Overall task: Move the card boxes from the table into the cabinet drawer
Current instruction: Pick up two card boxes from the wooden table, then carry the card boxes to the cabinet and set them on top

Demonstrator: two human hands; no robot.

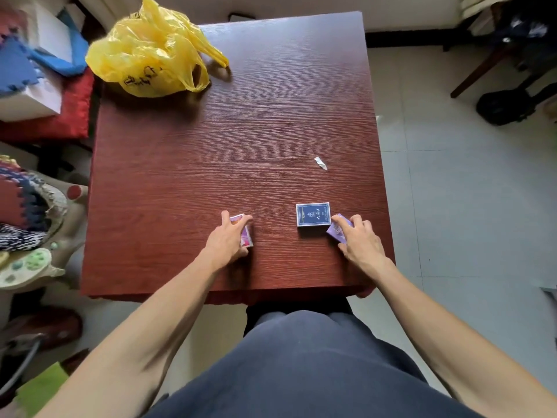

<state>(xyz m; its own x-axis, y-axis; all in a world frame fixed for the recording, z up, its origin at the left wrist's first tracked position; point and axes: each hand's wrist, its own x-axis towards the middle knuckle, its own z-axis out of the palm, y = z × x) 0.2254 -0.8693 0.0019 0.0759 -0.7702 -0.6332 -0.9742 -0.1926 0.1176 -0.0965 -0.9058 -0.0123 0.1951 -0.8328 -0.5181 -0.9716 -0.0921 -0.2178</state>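
Observation:
Three card boxes lie near the front edge of the reddish-brown wooden table (235,140). My left hand (227,238) covers a pink card box (246,236), with fingers wrapped around it on the tabletop. A dark blue card box (313,214) lies flat and untouched between my hands. My right hand (360,241) rests over a purple card box (337,230) just right of the blue one, fingers curled on it. Both gripped boxes still touch the table. No cabinet drawer is in view.
A crumpled yellow plastic bag (150,52) sits at the table's far left corner. A small white paper scrap (320,163) lies at the right middle. Cluttered cushions and boxes (39,86) crowd the left side. Grey tiled floor (467,191) lies to the right.

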